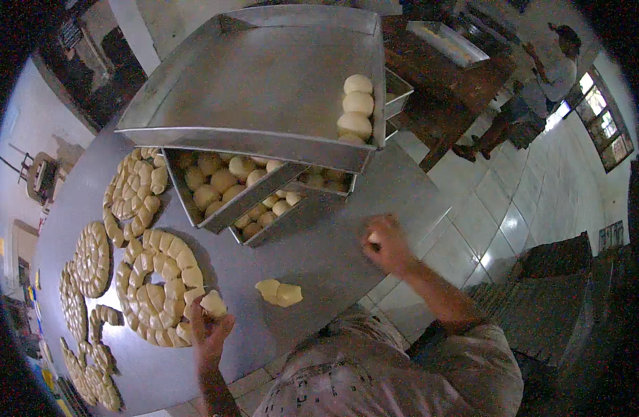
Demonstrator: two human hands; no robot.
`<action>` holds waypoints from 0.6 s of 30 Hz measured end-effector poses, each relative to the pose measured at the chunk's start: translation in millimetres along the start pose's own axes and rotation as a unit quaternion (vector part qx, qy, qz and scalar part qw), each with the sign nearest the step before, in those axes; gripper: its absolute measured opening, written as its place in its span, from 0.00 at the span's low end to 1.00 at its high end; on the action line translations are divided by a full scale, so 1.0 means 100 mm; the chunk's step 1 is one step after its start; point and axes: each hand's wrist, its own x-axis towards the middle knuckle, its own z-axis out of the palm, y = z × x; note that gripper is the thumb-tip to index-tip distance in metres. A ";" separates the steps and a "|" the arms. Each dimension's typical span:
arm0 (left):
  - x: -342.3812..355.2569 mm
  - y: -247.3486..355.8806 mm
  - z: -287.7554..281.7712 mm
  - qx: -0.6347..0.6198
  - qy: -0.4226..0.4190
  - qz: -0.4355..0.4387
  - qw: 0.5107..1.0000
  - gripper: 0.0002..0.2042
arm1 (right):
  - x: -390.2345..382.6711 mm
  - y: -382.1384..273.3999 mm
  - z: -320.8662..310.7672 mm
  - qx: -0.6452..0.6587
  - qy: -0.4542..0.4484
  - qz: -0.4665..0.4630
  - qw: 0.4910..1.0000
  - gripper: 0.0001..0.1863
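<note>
Dough piece [213, 304] grasped in left hand [210, 335], near coiled dough [151, 300]; right hand [389, 247] curled near table [319, 251], I can't tell around what.

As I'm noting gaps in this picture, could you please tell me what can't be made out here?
All in the head view:
Right hand: blurred; its curled fingers obscure whether it holds anything.
Lower trays: the top tray covers some of their dough balls.
Nearest ball in the top tray: partly hidden by the tray's front wall.
Far tray: contents too small to identify.
</note>
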 end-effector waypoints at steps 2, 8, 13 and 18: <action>-0.03 0.18 0.12 0.079 -0.010 0.055 0.995 0.21 | 0.09 0.30 -0.04 -0.042 0.015 0.066 0.997 0.17; 0.10 -0.01 0.39 -0.127 -0.032 -0.047 0.990 0.17 | 0.22 0.00 0.18 -0.020 0.005 0.000 1.000 0.17; 0.20 0.19 0.67 -0.138 0.076 -0.055 0.986 0.10 | 0.34 0.64 -0.15 -0.118 0.026 0.016 0.992 0.19; 0.19 0.08 0.70 -0.087 0.078 -0.003 0.993 0.10 | 0.07 0.56 -0.28 -0.013 -0.050 -0.008 0.999 0.22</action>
